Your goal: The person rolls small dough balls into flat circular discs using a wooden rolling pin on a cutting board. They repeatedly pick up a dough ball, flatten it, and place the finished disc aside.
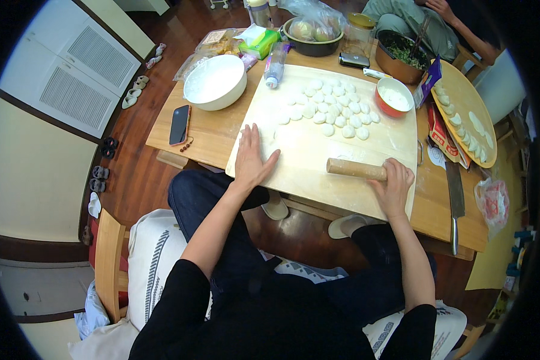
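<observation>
My left hand (252, 159) lies spread, palm down, on the left front part of the floured wooden board (292, 166), with nothing visible in its fingers. My right hand (393, 184) grips the right end of a wooden rolling pin (355, 169) near the board's front right edge. Beyond both hands, many small flattened rounds of dough (340, 121) lie in a loose cluster. A red bowl with a white inside (393, 98) holds what looks like flour, at the board's right. A plastic bottle (275, 65) lies on the board's back left corner.
A white bowl (216, 83) and a phone (180, 125) are at left. Right of the board lie a cleaver (454, 193) and a round yellow tray (470, 90) bearing dumplings. Behind stand a pot of chopped greens (402, 51) and a jar (359, 36); another person sits there.
</observation>
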Demonstrator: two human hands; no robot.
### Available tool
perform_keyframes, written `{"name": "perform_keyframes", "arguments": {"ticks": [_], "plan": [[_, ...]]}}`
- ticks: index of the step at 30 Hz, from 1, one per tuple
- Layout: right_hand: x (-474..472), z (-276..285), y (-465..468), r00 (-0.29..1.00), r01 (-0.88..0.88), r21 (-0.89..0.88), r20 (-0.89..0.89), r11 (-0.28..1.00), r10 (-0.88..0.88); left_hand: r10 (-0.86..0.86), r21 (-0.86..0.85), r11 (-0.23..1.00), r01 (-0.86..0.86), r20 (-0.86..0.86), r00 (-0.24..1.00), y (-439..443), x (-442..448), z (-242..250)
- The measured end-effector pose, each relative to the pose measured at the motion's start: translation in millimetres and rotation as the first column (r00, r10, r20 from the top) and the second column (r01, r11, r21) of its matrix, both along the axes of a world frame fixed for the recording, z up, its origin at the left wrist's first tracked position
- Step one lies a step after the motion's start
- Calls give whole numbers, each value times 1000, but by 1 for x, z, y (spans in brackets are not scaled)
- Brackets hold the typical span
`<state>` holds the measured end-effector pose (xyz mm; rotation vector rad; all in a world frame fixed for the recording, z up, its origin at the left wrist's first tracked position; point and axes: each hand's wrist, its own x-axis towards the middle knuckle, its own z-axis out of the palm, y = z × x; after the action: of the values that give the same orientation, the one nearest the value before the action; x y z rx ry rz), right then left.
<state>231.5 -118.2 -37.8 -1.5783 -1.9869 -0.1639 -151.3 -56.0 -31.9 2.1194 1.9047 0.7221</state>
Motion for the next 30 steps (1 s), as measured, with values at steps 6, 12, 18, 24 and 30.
{"name": "perform_keyframes", "arguments": {"ticks": [6, 12, 18, 24, 30], "plan": [[-2, 6, 0, 1000, -22, 16, 17, 1000, 22, -5, 43, 999, 13, -180, 984, 26, 16, -4], [-1, 3, 0, 1000, -29, 8, 9, 1000, 29, -77, 53, 995, 89, -202, 976, 31, -1, -6], [-3, 8, 0, 999, -33, 1, -8, 999, 33, -101, -12, 995, 102, -280, 955, 14, -5, -10], [1, 1, 0, 1000, -15, 5, 5, 1000, 15, -141, 45, 984, 172, -388, 911, 22, -4, 11], [2, -12, 1, 995, 94, 24, 15, 995, -95, -457, 56, 885, 462, -85, 886, 44, 66, 29]]}}
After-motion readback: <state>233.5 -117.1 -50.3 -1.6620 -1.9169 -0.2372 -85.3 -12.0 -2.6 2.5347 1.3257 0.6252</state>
